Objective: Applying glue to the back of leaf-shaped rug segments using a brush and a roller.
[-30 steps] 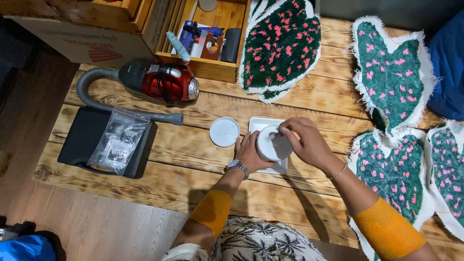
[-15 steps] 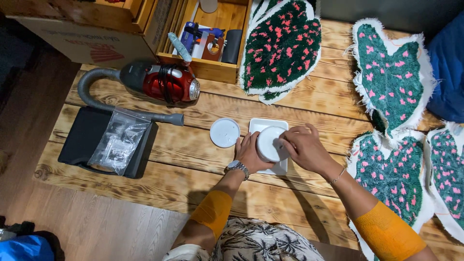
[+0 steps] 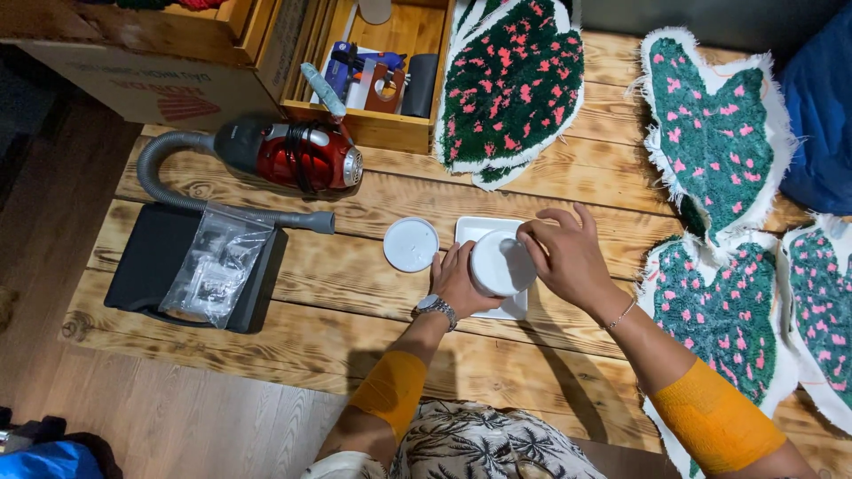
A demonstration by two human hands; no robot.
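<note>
On the desk (image 3: 266,355) of scorched planks, leaf-shaped tufted rugs (image 3: 510,84) spread to the far side and my right, with a red vacuum cleaner (image 3: 288,153) to my left. Before me a white square tray (image 3: 472,232) carries a white round tub (image 3: 501,263). My left hand (image 3: 460,282) wraps its near side, grip closed on it; my right hand (image 3: 568,257) closes over its top edge. Its round white lid (image 3: 411,245) lies just beside the tray. I judge the tub is being steadied or tipped; next calls for a firm, level hold.
</note>
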